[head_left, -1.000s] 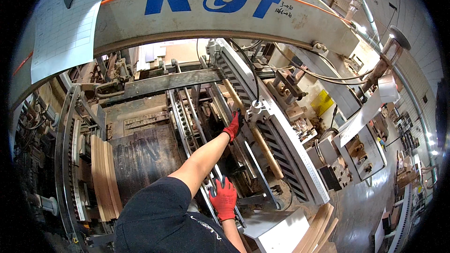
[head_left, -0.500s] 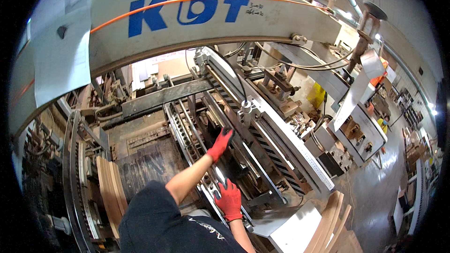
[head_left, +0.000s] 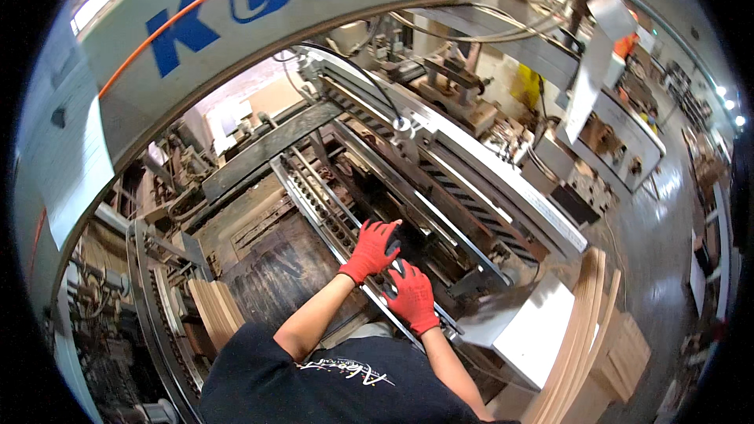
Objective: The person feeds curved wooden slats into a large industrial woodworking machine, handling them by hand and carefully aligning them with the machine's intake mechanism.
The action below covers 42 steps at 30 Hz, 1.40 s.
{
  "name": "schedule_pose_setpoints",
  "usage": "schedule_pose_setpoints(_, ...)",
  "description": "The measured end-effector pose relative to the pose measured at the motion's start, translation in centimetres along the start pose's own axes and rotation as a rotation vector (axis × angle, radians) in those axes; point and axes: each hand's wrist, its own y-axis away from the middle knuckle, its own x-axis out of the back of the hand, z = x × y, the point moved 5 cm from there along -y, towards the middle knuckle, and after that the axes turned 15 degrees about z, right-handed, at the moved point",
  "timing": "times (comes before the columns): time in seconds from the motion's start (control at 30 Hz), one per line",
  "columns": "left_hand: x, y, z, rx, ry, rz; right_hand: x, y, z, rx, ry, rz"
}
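My left hand (head_left: pixel 371 251), in a red work glove with black fingertips, hovers over a long metal conveyor rail (head_left: pixel 308 208) lined with small rollers. Its fingers point to the right and are somewhat apart. Close beside it, lower and to the right, is my right hand (head_left: pixel 412 298) in a matching glove. The thumb and fingers of this hand are apart, bent toward the left hand. A small pale spot shows at its fingertips, too little to name. I make out nothing held in either hand. Beneath the hands, the machine's dark gap is partly hidden by them.
A large pale machine beam (head_left: pixel 259 8) arches overhead, with paper sheets (head_left: pixel 75 141) hanging at its left. Striped guide rails (head_left: pixel 471 216) run diagonally on the right. Wooden strips (head_left: pixel 216 310) stand at left, more wooden boards (head_left: pixel 577 330) at right beside a white panel (head_left: pixel 536 330).
My left hand has drawn back toward me from farther along the rails, and now sits close to my right hand. The whole view has tilted and shifted.
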Motion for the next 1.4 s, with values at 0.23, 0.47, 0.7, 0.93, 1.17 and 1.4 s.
schedule_pose_setpoints(0.23, -1.3, 0.2, -0.6, -0.016, 0.006, 0.001, 0.6, -1.0, 4.7, -0.453, -0.622, 0.422)
schedule_pose_setpoints(0.47, -1.2, 0.1, -0.9, -0.008, 0.032, -0.011, 1.3, 0.5, 15.5, -0.849, -0.375, 0.834)
schedule_pose_setpoints(0.7, -0.8, -0.1, -0.9, 0.094, 0.034, -0.014, 1.3, -0.7, 19.4, -0.893, -0.580, 0.816)
schedule_pose_setpoints(0.93, -8.3, 0.0, 4.4, 0.914, 1.668, -0.179, 1.5, 0.1, 20.6, -0.805, -0.746, 0.795)
schedule_pose_setpoints(1.17, -12.6, 0.0, 4.4, 0.325, 1.176, 0.137, 5.0, 1.3, 11.1, -0.836, -1.056, 0.640)
schedule_pose_setpoints(1.4, -1.9, 3.1, 3.9, 0.937, 0.652, 0.017, 3.6, 7.4, 4.1, -0.903, -1.240, 0.173)
